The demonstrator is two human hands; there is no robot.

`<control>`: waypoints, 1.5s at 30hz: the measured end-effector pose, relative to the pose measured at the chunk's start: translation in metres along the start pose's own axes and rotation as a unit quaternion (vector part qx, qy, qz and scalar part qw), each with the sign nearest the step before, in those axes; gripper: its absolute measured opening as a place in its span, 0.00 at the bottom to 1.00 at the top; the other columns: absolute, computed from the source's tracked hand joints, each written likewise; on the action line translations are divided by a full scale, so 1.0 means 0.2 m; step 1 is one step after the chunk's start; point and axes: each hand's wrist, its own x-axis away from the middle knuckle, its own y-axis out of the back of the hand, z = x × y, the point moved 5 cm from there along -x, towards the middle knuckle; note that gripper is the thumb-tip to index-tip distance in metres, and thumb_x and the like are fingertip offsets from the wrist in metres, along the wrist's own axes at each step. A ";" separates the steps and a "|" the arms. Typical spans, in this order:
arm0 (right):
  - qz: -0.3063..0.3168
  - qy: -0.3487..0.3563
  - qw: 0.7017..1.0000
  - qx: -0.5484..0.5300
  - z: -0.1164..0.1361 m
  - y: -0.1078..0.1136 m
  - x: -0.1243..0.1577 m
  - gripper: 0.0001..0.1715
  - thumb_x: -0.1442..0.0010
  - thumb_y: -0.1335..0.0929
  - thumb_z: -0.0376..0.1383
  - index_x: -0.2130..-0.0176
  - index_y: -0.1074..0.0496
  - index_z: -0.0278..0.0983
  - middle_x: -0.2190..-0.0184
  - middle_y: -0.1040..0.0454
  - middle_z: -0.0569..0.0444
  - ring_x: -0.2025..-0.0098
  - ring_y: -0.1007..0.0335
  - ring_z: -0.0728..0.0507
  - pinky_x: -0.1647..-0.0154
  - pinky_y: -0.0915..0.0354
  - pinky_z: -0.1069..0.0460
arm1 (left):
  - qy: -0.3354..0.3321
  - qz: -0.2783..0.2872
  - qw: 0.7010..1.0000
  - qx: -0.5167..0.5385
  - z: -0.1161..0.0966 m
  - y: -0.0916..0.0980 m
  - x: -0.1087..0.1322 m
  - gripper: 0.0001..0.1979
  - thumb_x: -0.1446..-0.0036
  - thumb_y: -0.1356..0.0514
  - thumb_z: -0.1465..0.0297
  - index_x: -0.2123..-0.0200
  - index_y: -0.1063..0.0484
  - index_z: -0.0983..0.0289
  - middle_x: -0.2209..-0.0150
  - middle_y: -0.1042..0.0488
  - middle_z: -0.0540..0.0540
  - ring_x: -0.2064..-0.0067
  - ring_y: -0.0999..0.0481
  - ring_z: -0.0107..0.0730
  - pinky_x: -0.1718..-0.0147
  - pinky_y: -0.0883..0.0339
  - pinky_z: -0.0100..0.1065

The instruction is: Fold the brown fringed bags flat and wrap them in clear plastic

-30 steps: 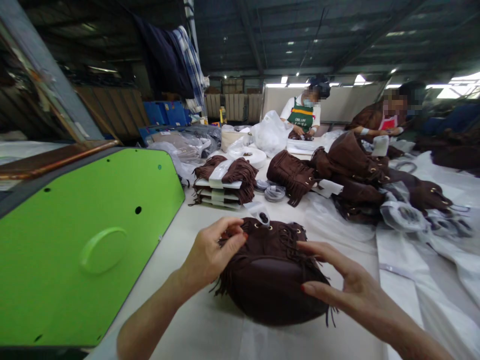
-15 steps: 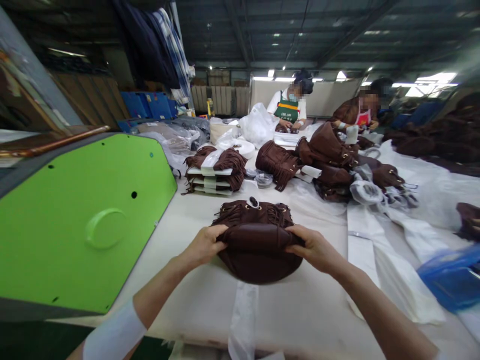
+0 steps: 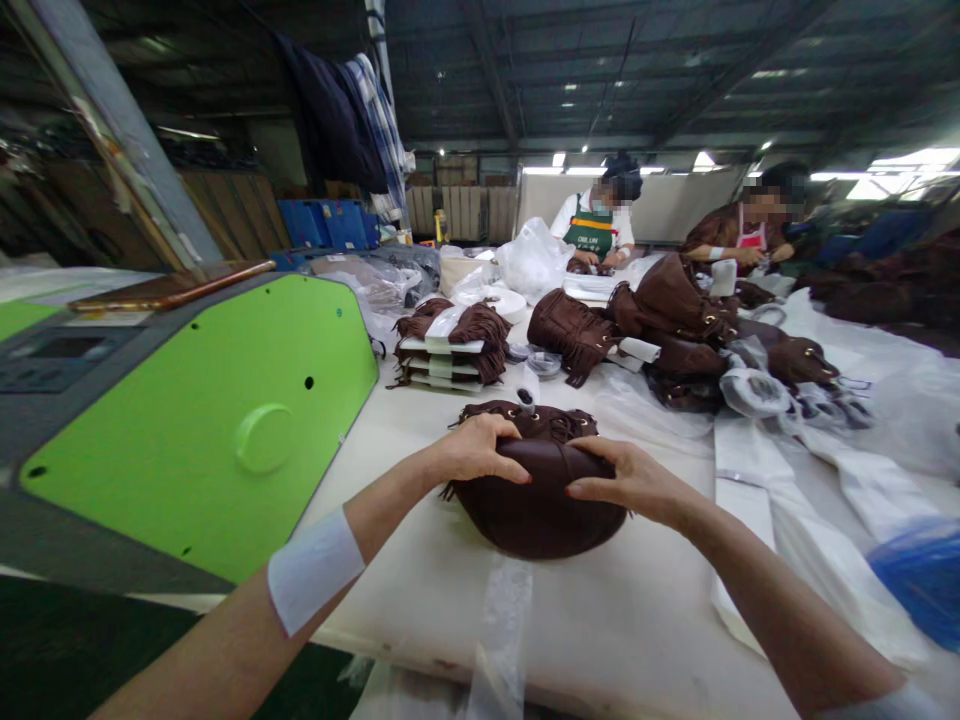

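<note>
In front of me a dark brown fringed bag [image 3: 540,515] lies on the white table [image 3: 615,610], its smooth rounded base facing me. My left hand [image 3: 484,452] grips the folded upper edge on the left, thumb in front and fingers behind. On the right, my right hand [image 3: 630,480] pinches the same edge, its thumb pressed to the front. Gold eyelets, fringe and a small dark part in white wrapping show at the bag's far side. A strip of clear plastic [image 3: 506,610] runs from under the bag over the table's near edge.
At left stands a green-sided machine [image 3: 202,430]. Beyond the bag sits a stack of brown fringed pieces with white sheets [image 3: 442,345]. More brown bags [image 3: 675,310] are heaped right, near white strips [image 3: 795,530] and blue plastic [image 3: 919,575]. Two people [image 3: 592,225] work across the table.
My left hand has moved inward along the bag's edge, and both thumbs now lie closer together on its front. The view has shifted left, showing more of the machine.
</note>
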 end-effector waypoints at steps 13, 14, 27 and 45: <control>0.024 -0.094 0.969 -0.227 -0.03 -0.04 -0.05 0.20 0.62 0.27 0.42 0.67 0.28 0.35 0.75 0.29 0.58 0.72 0.34 0.48 0.72 0.40 0.54 | 0.010 -0.047 0.999 -0.021 -0.04 -0.03 -0.02 0.14 0.64 0.34 0.73 0.69 0.30 0.62 0.71 0.32 0.46 0.66 0.33 0.31 0.70 0.44 0.28; 0.015 -0.095 0.966 -0.239 -0.03 -0.05 -0.06 0.20 0.63 0.27 0.41 0.68 0.28 0.35 0.76 0.30 0.59 0.73 0.35 0.49 0.72 0.41 0.54 | 0.011 -0.037 0.999 -0.008 -0.05 -0.02 -0.01 0.14 0.63 0.34 0.71 0.69 0.30 0.63 0.71 0.32 0.46 0.67 0.33 0.30 0.71 0.44 0.28; -0.137 0.072 0.987 0.047 0.11 -0.02 -0.07 0.14 0.52 0.31 0.43 0.65 0.27 0.39 0.66 0.26 0.54 0.63 0.32 0.44 0.63 0.39 0.50 | -0.032 -0.136 0.990 0.017 -0.06 -0.05 -0.05 0.08 0.59 0.36 0.77 0.78 0.34 0.64 0.75 0.36 0.46 0.68 0.35 0.28 0.68 0.44 0.29; -0.323 0.129 0.891 0.290 0.00 0.22 0.15 0.20 0.47 0.42 0.29 0.59 0.28 0.35 0.56 0.27 0.44 0.55 0.30 0.38 0.56 0.35 0.44 | -0.081 -0.148 0.983 -0.068 -0.07 -0.05 -0.02 0.10 0.57 0.35 0.78 0.76 0.35 0.64 0.74 0.34 0.47 0.68 0.34 0.30 0.68 0.43 0.30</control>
